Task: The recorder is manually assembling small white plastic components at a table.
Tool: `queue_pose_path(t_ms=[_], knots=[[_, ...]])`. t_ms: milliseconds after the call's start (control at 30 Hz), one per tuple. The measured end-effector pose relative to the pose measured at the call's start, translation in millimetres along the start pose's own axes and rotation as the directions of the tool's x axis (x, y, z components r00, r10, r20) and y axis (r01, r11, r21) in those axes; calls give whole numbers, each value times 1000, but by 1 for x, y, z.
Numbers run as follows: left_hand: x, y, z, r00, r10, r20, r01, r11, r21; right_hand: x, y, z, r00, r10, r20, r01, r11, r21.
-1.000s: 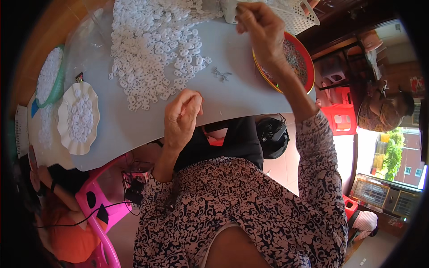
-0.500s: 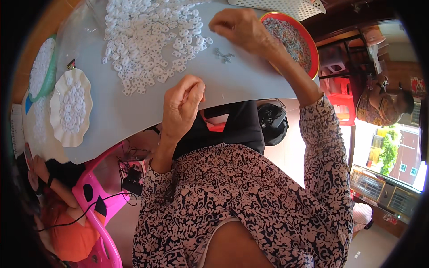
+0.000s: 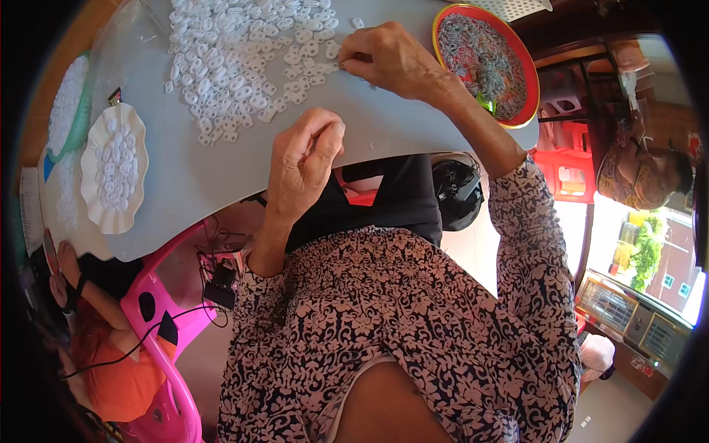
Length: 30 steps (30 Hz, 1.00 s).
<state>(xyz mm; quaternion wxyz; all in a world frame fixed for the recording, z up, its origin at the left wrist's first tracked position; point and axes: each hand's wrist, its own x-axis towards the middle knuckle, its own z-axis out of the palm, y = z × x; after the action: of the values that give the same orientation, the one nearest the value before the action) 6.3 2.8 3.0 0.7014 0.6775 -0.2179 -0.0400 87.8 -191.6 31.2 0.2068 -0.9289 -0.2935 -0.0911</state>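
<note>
My left hand (image 3: 304, 164) is closed just above the table's near edge, thumb pressed against the curled fingers; whatever it may hold is hidden. Farther right, my right hand (image 3: 395, 63) reaches over the grey table (image 3: 199, 184). Its fingertips are pinched together at the right edge of a spread of small white plastic pieces with holes (image 3: 236, 70). Whether a piece is between those fingertips cannot be made out. Beside the right wrist stands a red bowl (image 3: 533, 81) with a yellow rim. It holds many small grey metal screws (image 3: 473, 48) and something green (image 3: 486, 103).
At the left, a wavy-edged cream dish (image 3: 92, 199) holds more white pieces, near a green basket (image 3: 80, 133) of them. A white perforated tray (image 3: 517, 7) sits at the far right. Another person's arm (image 3: 103, 306) rests by a pink chair (image 3: 159, 332).
My right hand has come slightly nearer and left to the white pieces, now covering the small cluster of screws on the table. The left hand stays closed in nearly the same place.
</note>
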Motion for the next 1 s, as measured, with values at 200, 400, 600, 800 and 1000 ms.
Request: queue_pose_path(t_ms=[200, 400, 600, 800, 1000], knots=[[0, -3, 2, 1000, 28, -4, -28, 1000, -1, 7, 33, -6, 948, 210, -237, -193, 977, 94], [2, -3, 4, 999, 49, 6, -49, 999, -4, 20, 61, 2, 984, 119, -133, -123, 992, -24], [2, -4, 1, 999, 33, -8, -34, 999, -35, 22, 43, -5, 986, 166, -13, -166, 986, 30], [8, 14, -5, 991, -111, -76, 94, 977, -191, 8, -8, -10, 948, 317, -6, -291, 879, 378], [25, 0, -6, 963, -267, -41, 178, 742, -646, -5, -51, -10, 971, 80, -224, 37, 880, 473]])
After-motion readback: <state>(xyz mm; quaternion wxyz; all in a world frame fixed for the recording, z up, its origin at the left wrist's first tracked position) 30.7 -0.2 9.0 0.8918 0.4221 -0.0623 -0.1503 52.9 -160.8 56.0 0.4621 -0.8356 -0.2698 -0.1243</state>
